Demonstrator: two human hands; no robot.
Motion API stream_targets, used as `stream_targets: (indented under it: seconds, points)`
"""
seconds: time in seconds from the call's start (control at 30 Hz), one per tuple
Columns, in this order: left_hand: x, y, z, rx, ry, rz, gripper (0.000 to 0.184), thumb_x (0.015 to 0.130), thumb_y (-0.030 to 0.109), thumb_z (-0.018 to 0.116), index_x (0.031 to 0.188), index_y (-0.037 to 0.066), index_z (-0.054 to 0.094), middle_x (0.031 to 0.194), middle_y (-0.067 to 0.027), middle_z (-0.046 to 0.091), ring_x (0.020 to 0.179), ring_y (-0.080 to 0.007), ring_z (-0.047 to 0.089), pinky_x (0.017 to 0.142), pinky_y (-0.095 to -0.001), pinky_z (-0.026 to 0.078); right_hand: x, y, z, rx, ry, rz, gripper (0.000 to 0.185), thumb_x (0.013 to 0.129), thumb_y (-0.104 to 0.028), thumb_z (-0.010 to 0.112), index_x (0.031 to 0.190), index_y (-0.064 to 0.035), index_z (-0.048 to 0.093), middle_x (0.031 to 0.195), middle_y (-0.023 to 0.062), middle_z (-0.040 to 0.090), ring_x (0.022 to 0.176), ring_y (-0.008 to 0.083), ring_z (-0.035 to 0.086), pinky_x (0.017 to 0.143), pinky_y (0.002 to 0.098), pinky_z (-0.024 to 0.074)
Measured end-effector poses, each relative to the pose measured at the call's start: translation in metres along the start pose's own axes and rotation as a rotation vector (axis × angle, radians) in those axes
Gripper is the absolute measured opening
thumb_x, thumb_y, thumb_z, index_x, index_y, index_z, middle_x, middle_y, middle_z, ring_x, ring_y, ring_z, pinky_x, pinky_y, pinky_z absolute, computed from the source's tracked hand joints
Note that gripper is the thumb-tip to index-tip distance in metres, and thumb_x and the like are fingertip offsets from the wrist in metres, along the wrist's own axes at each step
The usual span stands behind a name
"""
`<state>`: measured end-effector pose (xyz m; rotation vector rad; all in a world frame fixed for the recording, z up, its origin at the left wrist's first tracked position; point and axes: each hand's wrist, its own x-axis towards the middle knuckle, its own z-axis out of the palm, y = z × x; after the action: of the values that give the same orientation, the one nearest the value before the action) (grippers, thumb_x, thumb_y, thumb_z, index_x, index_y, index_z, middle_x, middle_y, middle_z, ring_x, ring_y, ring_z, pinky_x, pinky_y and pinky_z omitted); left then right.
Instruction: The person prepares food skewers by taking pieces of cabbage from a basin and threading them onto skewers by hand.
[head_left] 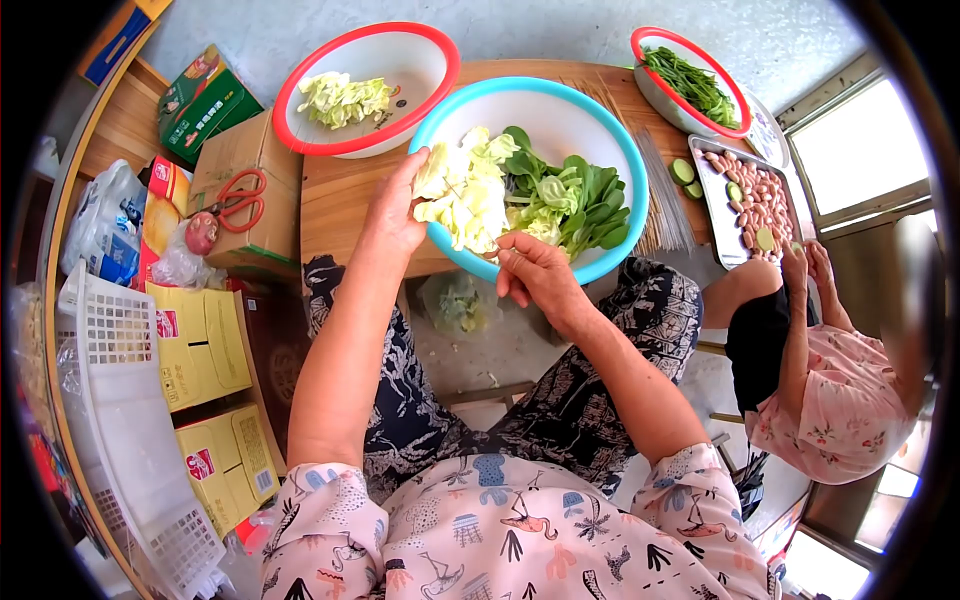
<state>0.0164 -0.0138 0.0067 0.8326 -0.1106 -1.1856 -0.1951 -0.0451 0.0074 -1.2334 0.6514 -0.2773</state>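
Left hand [398,208], just left of frame centre: grasping pale leaves [466,190] over left side of blue-rimmed bowl [545,108]. Right hand [545,280], centre: fingers curled, tips at leaves' lower edge; cannot tell if pinching. Dark greens [598,205] in bowl's right half. Red-rimmed bowl [418,72], upper left, on bench [345,205].

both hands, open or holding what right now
Left hand: seems to hold pale leaves, grip mostly hidden.
Right hand: curled by their edge; can't tell if holding.
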Motion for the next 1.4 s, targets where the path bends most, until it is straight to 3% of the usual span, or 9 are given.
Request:
stream_targets:
  seconds: [0.27,0.43,0.67,0.73,0.87,0.97,1.07,1.23,1.4]
  points:
    - [-0.007,-0.004,0.013,-0.068,0.061,-0.019,0.028,0.089,0.020,0.056,0.108,0.000,0.056,0.107,-0.0126,0.062,0.098,-0.0233,0.060,0.087,-0.0371,0.049,0.004,-0.001,0.004,0.042,0.007,-0.025,0.016,0.095,-0.015,0.047,0.096,-0.0032,0.057,0.058,0.0024,0.057,0.041,0.0054,0.041,0.040,0.0187,0.0318]
    - [0.003,0.002,0.003,-0.065,0.110,0.034,0.027,0.091,0.024,0.053,0.110,0.005,0.058,0.110,-0.0075,0.062,0.102,-0.0197,0.058,0.091,-0.0367,0.046,0.003,-0.010,0.006,-0.027,0.078,-0.048,0.010,0.093,-0.013,0.049,0.093,-0.0039,0.053,0.068,0.0045,0.062,0.045,0.0069,0.048,0.042,0.0193,0.0345]
    - [0.002,0.000,-0.002,0.018,0.139,0.079,0.029,0.092,0.026,0.052,0.111,0.005,0.057,0.110,-0.0066,0.062,0.102,-0.0185,0.058,0.090,-0.0366,0.046,0.001,-0.006,0.002,-0.041,0.061,-0.079,0.007,0.092,-0.008,0.048,0.094,-0.0022,0.052,0.071,0.0066,0.062,0.043,0.0075,0.049,0.040,0.0206,0.0362]
    - [0.000,-0.002,0.002,0.027,0.183,0.110,0.031,0.089,0.022,0.057,0.109,-0.001,0.056,0.107,-0.0119,0.062,0.095,-0.0215,0.062,0.080,-0.0375,0.051,0.001,-0.007,0.002,-0.035,0.062,-0.076,0.008,0.092,-0.008,0.047,0.094,-0.0020,0.051,0.071,0.0073,0.062,0.042,0.0077,0.048,0.039,0.0210,0.0364]
    - [-0.005,-0.002,0.009,0.063,0.203,0.095,0.031,0.088,0.021,0.057,0.109,-0.002,0.056,0.107,-0.0122,0.062,0.094,-0.0216,0.062,0.080,-0.0376,0.051,0.004,-0.006,0.002,0.004,0.053,-0.072,0.007,0.092,-0.008,0.047,0.094,-0.0021,0.051,0.071,0.0076,0.062,0.042,0.0079,0.048,0.039,0.0210,0.0366]
    - [-0.007,-0.003,0.011,0.123,0.155,0.060,0.034,0.090,0.031,0.055,0.112,0.005,0.056,0.112,-0.0066,0.061,0.103,-0.0178,0.057,0.091,-0.0356,0.043,0.007,-0.006,0.002,0.016,0.060,-0.074,0.008,0.093,-0.008,0.047,0.094,-0.0020,0.051,0.070,0.0076,0.062,0.041,0.0082,0.048,0.039,0.0211,0.0367]
    - [-0.011,0.000,0.016,0.008,0.063,0.096,0.035,0.088,0.033,0.057,0.111,0.006,0.056,0.111,-0.0057,0.061,0.103,-0.0165,0.057,0.087,-0.0344,0.043,0.007,-0.007,0.002,0.022,0.066,-0.085,0.009,0.093,-0.010,0.047,0.095,-0.0019,0.051,0.070,0.0076,0.062,0.041,0.0086,0.048,0.039,0.0210,0.0367]
    - [-0.010,-0.001,0.010,0.304,-0.045,0.083,0.037,0.084,0.031,0.064,0.113,0.008,0.057,0.103,-0.0044,0.062,0.088,-0.0135,0.060,0.071,-0.0298,0.046,0.007,-0.009,-0.002,0.093,0.078,-0.070,0.010,0.094,-0.012,0.047,0.095,-0.0027,0.051,0.071,0.0077,0.062,0.042,0.0086,0.049,0.039,0.0204,0.0369]
    - [-0.005,-0.005,0.006,0.345,-0.022,0.075,0.031,0.080,0.024,0.069,0.106,0.011,0.059,0.095,-0.0006,0.064,0.082,-0.0107,0.059,0.067,-0.0281,0.044,0.006,-0.008,-0.003,0.115,0.067,-0.067,0.010,0.094,-0.013,0.048,0.095,-0.0040,0.051,0.070,0.0071,0.062,0.042,0.0083,0.049,0.040,0.0203,0.0363]
